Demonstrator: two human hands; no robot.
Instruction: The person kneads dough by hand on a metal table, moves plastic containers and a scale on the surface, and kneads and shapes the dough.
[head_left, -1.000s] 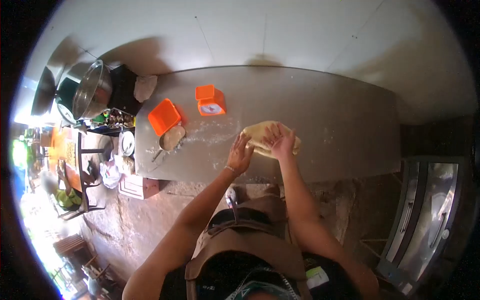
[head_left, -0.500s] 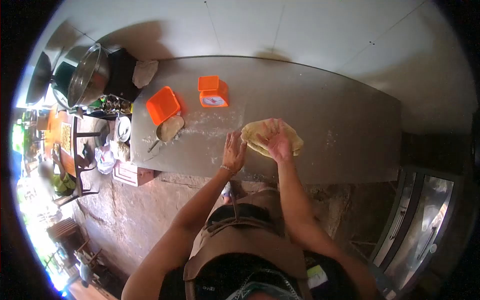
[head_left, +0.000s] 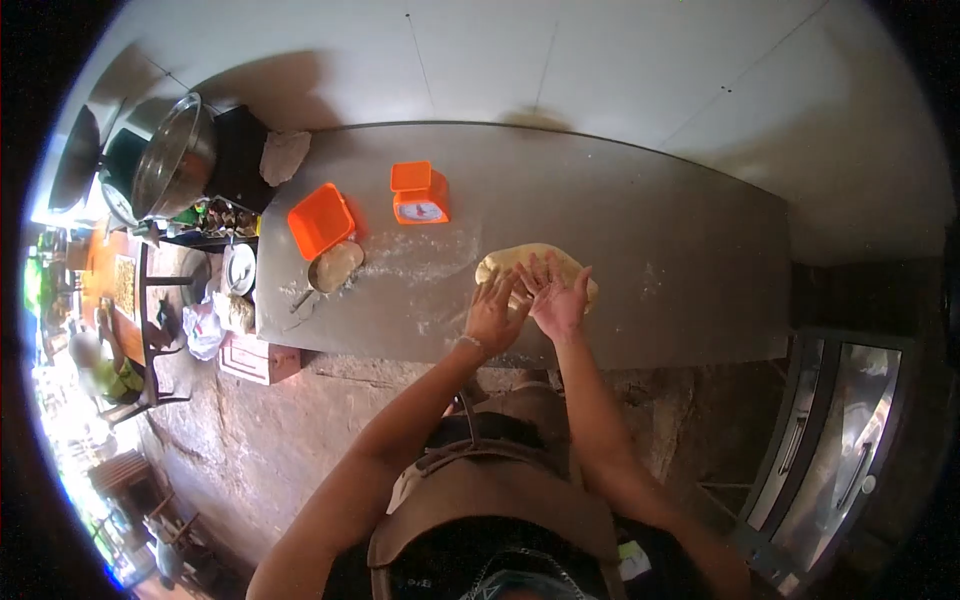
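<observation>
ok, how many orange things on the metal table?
2: the tray near the left end; the scale to its right, farther back than the dough.

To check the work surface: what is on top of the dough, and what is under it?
The left hand and right hand lie over the dough. It rests on the table; anything directly beneath is covered.

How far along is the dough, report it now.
Looks done: flour is scattered on the table and the dough is gathered into one lump. In hand: the left hand and right hand are at it, apparently kneading. Likely left: dividing or shaping, as no separate portions show.
</observation>
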